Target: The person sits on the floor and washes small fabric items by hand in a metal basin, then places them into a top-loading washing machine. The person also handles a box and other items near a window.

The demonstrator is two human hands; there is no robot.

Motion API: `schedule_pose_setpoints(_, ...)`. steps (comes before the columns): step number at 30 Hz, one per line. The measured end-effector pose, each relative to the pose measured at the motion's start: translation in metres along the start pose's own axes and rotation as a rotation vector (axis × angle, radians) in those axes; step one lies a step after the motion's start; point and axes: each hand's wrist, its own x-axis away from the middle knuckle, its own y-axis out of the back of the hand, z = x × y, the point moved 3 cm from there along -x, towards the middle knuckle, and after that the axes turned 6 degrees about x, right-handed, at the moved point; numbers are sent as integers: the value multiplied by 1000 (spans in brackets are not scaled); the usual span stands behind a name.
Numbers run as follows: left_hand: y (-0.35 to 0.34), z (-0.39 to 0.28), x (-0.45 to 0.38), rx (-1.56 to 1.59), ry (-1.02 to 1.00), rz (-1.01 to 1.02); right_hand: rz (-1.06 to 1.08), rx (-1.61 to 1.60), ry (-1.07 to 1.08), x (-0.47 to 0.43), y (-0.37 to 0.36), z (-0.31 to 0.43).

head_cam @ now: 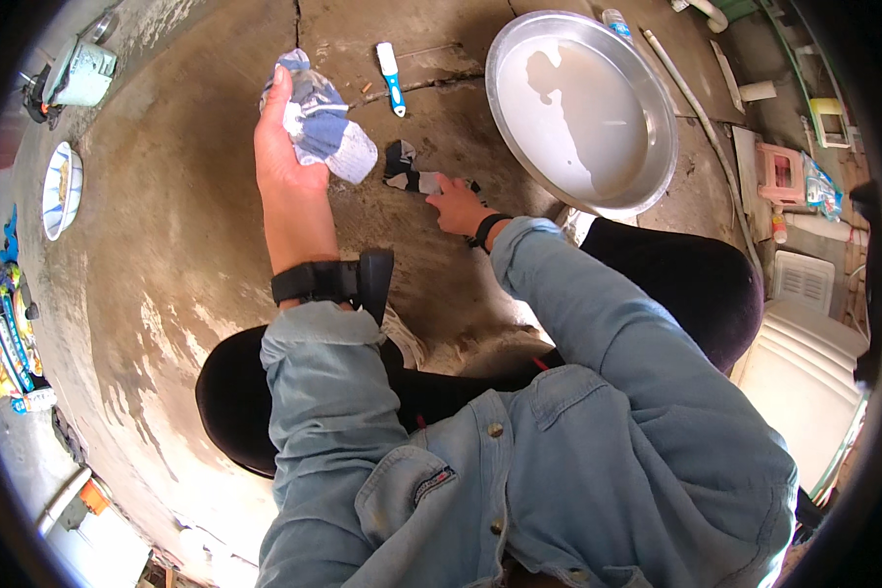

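Observation:
My left hand [287, 147] is raised and closed around a bunched blue, grey and white cloth [323, 121]. My right hand [459, 206] reaches down to a small black and white cloth [411, 173] on the wet concrete floor; its fingertips touch the cloth, but whether they pinch it cannot be told. Beyond the cloths lies a brush [392, 81] with a blue and white handle and white bristles. Close to my right hand stands a wide round metal basin [496, 95], with cloudy water in it.
A clear plastic bottle [617, 26] and a long pole [694, 110] lie past the basin. At the right are a pink plastic stool [779, 173] and a white lidded container [801, 353]. A blue and white bowl [73, 195] and a light-blue bucket [81, 73] are at the left.

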Motion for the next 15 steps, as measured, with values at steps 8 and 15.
schedule_pose_setpoints(8, 2, -4, 0, -37, -26, -26, 32, -226, -284, -33, -9, -1)
schedule_pose_setpoints(15, -3, -2, -1, -6, -12, -19, -654, -518, 14, -1, 62, -1)
